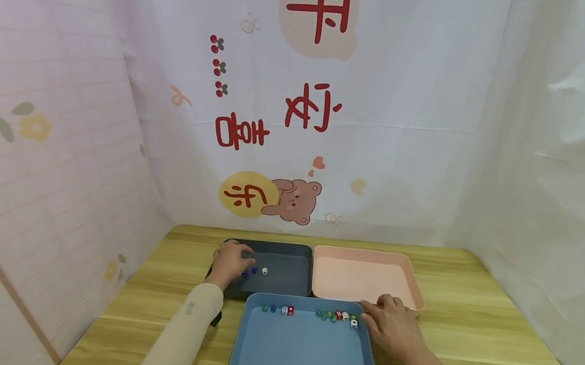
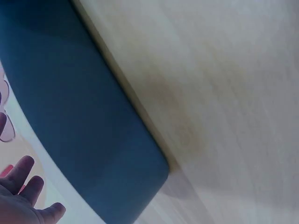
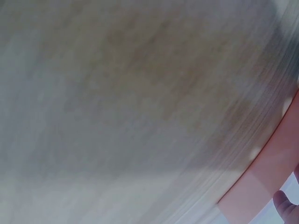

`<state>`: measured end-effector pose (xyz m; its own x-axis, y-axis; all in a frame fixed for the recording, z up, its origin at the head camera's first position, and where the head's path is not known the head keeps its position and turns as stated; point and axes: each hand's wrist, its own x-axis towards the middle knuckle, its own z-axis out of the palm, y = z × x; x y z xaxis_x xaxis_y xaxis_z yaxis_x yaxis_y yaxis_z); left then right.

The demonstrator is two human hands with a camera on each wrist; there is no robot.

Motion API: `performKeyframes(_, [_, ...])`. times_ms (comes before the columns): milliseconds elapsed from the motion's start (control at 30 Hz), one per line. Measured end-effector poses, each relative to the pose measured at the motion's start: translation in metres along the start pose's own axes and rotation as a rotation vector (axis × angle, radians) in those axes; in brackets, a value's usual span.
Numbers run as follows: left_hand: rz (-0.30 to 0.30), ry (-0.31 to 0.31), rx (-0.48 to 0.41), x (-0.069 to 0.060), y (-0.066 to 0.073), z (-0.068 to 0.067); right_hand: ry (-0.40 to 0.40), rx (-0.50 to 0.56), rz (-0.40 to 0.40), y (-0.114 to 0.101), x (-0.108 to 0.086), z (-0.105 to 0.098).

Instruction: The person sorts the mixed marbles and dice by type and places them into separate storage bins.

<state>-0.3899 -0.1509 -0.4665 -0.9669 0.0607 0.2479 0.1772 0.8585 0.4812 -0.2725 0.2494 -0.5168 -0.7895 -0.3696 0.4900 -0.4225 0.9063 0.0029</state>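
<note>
My left hand (image 1: 229,263) is over the left end of the dark tray (image 1: 288,269), its fingers spread apart with nothing visible between them. Just right of its fingertips lie blue dice (image 1: 254,270) and a white die (image 1: 265,271). At the far right corner of the blue tray (image 1: 301,358) is my right hand (image 1: 394,328), fingers loosely bent beside the rim. Near its thumb sit a white die (image 1: 353,324) and green pieces (image 1: 330,315); whether it touches any is unclear. In the left wrist view, the left fingers (image 2: 32,189) show above the dark tray's side.
A pink tray (image 1: 361,270) adjoins the dark one at the back right. More small pieces, including a red die (image 1: 290,311), lie along the blue tray's far side. The trays stand on a wood-grain table (image 1: 493,354) before a printed cloth (image 1: 412,131).
</note>
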Motion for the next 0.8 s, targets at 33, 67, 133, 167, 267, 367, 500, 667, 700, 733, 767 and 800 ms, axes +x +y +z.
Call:
performKeyframes(33, [0.006, 0.000, 0.003, -0.001, 0.000, 0.000, -0.006, 0.001, -0.001, -0.001, 0.001, 0.000])
performKeyframes(67, [0.015, 0.001, 0.003, -0.001, 0.000, 0.000, -0.010, -0.001, -0.001, -0.001, 0.001, 0.000])
performKeyframes(133, [0.040, -0.004, 0.004, -0.002, 0.002, 0.000, -0.016, -0.002, 0.002, -0.002, 0.002, 0.000])
performKeyframes(167, [0.055, -0.010, 0.002, -0.003, 0.003, 0.001, -0.016, -0.005, 0.003, -0.003, 0.002, -0.001])
performKeyframes(267, [0.085, -0.041, -0.004, -0.005, 0.009, 0.003, -0.021, -0.019, 0.005, -0.004, 0.002, -0.002])
performKeyframes(367, [0.107, -0.079, -0.020, -0.009, 0.015, 0.004, -0.031, -0.034, 0.000, -0.003, 0.001, -0.003])
performKeyframes(500, [0.145, -0.114, -0.062, -0.017, 0.022, 0.005, -0.033, -0.047, -0.013, -0.002, 0.002, -0.003])
performKeyframes(667, [0.218, -0.146, -0.093, -0.027, 0.028, 0.006, -0.025, -0.044, -0.024, -0.002, 0.003, -0.003])
performKeyframes(700, [0.230, -0.155, -0.097, -0.029, 0.029, 0.006, -0.026, -0.044, -0.025, -0.003, 0.003, -0.003])
performKeyframes(733, [0.241, -0.164, -0.099, -0.031, 0.030, 0.007, -0.027, -0.043, -0.026, -0.003, 0.003, -0.003])
performKeyframes(767, [0.240, -0.177, -0.107, -0.033, 0.031, 0.007, -0.029, -0.041, -0.025, -0.003, 0.002, -0.003])
performKeyframes(800, [0.240, -0.188, -0.114, -0.034, 0.032, 0.008, -0.031, -0.040, -0.024, -0.003, 0.002, -0.003])
